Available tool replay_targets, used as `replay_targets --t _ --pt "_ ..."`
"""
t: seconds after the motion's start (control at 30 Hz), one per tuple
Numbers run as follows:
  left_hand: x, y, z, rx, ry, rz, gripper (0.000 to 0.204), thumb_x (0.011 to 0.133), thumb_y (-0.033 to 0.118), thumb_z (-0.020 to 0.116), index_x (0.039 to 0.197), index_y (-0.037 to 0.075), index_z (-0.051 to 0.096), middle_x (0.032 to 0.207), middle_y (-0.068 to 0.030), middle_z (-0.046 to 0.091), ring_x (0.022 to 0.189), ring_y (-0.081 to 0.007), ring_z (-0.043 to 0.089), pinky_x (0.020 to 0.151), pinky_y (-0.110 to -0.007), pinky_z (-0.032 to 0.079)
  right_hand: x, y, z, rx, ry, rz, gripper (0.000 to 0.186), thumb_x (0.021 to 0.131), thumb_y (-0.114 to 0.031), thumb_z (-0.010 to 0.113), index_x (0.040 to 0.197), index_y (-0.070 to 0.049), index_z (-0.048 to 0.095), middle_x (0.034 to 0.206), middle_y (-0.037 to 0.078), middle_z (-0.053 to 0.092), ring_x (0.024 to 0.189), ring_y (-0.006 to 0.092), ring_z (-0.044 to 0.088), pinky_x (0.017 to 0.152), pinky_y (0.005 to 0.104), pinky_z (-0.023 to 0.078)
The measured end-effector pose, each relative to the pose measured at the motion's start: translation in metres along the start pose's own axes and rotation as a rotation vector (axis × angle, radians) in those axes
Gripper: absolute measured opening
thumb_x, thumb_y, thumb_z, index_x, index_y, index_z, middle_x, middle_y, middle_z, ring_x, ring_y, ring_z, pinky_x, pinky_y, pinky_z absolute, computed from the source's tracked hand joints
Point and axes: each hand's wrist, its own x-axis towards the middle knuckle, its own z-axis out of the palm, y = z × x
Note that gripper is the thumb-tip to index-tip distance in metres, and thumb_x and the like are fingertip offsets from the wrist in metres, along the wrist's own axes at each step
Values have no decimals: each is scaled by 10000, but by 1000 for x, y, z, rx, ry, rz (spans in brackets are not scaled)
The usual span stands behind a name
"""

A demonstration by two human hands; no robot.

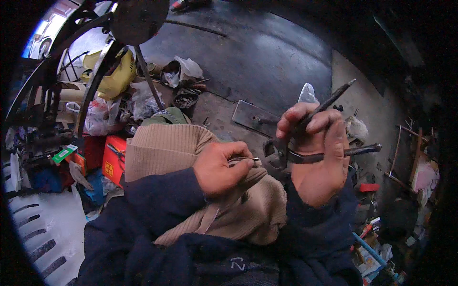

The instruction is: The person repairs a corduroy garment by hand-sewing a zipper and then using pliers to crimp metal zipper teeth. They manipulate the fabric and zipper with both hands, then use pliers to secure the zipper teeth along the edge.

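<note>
Tan ribbed cloth (164, 147), like a corduroy garment, lies bunched across my lap. My left hand (222, 167) is closed on its upper edge, thumb and forefinger pinched together. A small shiny metal piece (256, 159) pokes out at those fingertips; its kind is too small to make out. My right hand (320, 152), palm turned up, grips dark metal pincers (361, 150). Their long handles are spread apart, one running up past the fingers, the other across the palm. The rounded pincer head points left, close to the metal piece but apparently apart from it.
A metal plate (254, 117) lies on the floor ahead. At left stand a dark metal machine frame (90, 90), a yellow bag (112, 78), plastic bags (101, 117) and a red box (113, 159). A white slotted plastic seat (45, 233) is beside me; clutter lies at right.
</note>
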Motion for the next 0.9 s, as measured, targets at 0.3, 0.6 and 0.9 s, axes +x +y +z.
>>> replay_targets --t 0.3,0.6,0.9 --pt "2 0 4 -18 5 67 135 828 141 632 862 11 645 735 -198 630 681 -287 656 654 -369 504 -2 14 5 -148 -8 32 334 1056 -368 351 986 -61 462 1063 178 574 917 226 569 816 359 467" --pt "1 2 7 -4 15 84 128 806 124 629 861 10 645 751 -218 633 714 -364 660 659 -402 510 -8 26 17 -91 45 -14 305 1052 -289 415 951 -22 521 1008 129 606 842 144 544 789 283 433" --pt "-1 0 4 128 -6 79 139 824 104 645 926 9 652 788 -196 651 731 -304 677 681 -381 524 -9 31 21 -145 3 -26 312 1043 -304 437 922 -28 518 955 112 585 813 140 527 770 283 432"
